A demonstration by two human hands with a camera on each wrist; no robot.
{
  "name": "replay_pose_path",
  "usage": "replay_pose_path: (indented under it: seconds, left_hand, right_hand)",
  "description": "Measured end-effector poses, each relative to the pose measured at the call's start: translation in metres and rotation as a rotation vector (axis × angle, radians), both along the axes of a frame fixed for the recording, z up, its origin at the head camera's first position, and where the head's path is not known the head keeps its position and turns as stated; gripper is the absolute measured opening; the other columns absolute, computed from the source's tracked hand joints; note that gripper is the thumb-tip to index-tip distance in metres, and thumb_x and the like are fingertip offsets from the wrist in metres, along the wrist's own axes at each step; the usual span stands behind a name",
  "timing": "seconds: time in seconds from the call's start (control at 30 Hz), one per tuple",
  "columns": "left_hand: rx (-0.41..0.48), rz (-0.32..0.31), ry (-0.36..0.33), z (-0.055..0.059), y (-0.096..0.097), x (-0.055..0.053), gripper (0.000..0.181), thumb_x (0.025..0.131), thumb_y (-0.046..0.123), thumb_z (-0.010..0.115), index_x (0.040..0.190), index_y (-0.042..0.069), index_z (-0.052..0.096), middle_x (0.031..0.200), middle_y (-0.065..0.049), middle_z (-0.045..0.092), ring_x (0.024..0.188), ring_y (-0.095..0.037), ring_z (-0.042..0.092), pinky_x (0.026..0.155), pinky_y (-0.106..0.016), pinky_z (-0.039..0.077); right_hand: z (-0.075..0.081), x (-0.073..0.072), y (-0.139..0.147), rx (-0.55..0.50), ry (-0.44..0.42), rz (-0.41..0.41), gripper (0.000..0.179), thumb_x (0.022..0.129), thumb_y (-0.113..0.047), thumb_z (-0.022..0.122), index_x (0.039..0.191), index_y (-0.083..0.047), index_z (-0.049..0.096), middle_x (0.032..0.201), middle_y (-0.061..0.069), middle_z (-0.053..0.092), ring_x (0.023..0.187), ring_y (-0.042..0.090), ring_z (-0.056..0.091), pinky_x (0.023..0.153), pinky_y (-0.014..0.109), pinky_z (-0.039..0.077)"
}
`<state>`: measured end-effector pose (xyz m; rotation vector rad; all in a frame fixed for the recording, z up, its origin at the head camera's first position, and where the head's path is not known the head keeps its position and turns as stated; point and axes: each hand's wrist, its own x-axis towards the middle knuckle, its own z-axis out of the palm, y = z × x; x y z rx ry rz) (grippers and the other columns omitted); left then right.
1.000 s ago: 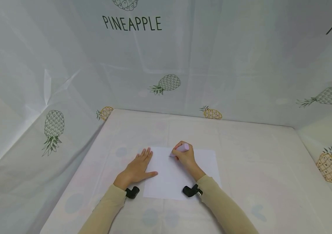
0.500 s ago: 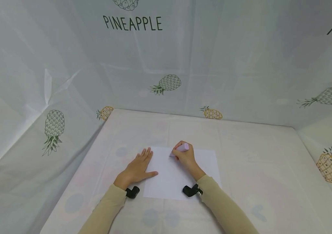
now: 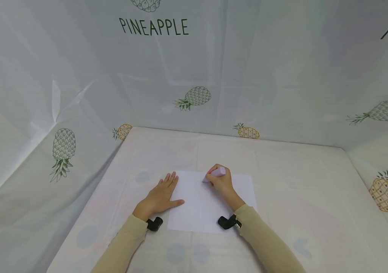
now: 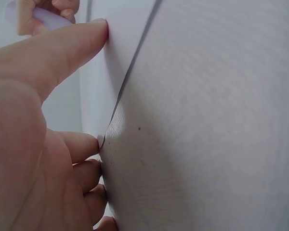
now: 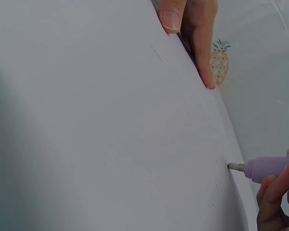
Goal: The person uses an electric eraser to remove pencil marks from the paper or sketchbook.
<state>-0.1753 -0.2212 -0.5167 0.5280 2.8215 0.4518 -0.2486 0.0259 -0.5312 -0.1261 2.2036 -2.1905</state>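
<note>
A white sheet of paper (image 3: 194, 216) lies on the table. My left hand (image 3: 159, 196) rests with fingers spread across the sheet's left edge; its thumb (image 4: 82, 41) lies on the paper in the left wrist view. Over the upper part of the sheet, my right hand (image 3: 223, 185) grips a thick lilac marker (image 3: 218, 171), tilted with its butt end up and to the right. The right wrist view has the marker's narrow grey tip (image 5: 236, 166) with its dark end at the paper. Faint short dark marks are on the sheet there.
A pale cloth with faint round prints covers the table (image 3: 299, 189). Behind it and at the sides hangs a white curtain (image 3: 275, 76) with pineapple prints. A black device (image 3: 155, 224) sits at the left wrist, and a second black device (image 3: 226, 222) at the right.
My right hand has shifted slightly to the right with the marker over the paper. The left hand and the sheet stay where they were.
</note>
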Motion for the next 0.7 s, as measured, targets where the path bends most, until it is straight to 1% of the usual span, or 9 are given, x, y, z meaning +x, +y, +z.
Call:
replay_pose_path:
  seconds: [0.13,0.37,0.5,0.7]
  left_hand:
    - [0.006,0.002,0.001,0.001,0.000,0.001,0.097,0.094,0.056,0.060,0.156,-0.005,0.018,0.164,-0.021,0.009,0.150,-0.037,0.008,0.119,-0.053,0.015]
    - [-0.006,-0.004,-0.002,-0.001,0.000,0.000,0.097,0.095,0.059,0.058,0.157,-0.003,0.017,0.164,-0.019,0.007,0.151,-0.036,0.006,0.120,-0.052,0.014]
    - [0.014,-0.002,-0.001,0.000,0.001,0.000,0.097,0.094,0.058,0.059,0.157,-0.004,0.018,0.164,-0.020,0.008,0.151,-0.037,0.007,0.120,-0.053,0.015]
    - [0.000,0.004,-0.009,-0.002,0.001,0.000,0.097,0.094,0.058,0.059,0.157,-0.003,0.017,0.165,-0.019,0.007,0.151,-0.036,0.006,0.120,-0.052,0.014]
  right_hand:
    - [0.002,0.001,0.005,-0.009,0.004,0.004,0.011,0.075,0.012,0.067,0.076,0.003,0.061,0.069,0.009,0.058,0.047,0.017,0.050,0.046,0.026,0.046]
    - [0.003,0.002,0.013,-0.008,0.015,0.002,0.008,0.076,0.013,0.067,0.080,0.011,0.062,0.067,0.007,0.060,0.047,0.019,0.050,0.046,0.027,0.045]
    - [0.003,0.003,0.017,-0.007,0.022,-0.014,0.007,0.075,0.013,0.067,0.078,0.008,0.062,0.064,0.007,0.060,0.045,0.018,0.050,0.045,0.026,0.045]
    - [0.002,0.004,0.025,0.003,0.038,-0.037,0.011,0.073,0.011,0.067,0.073,0.002,0.061,0.065,0.009,0.059,0.045,0.016,0.050,0.044,0.025,0.045]
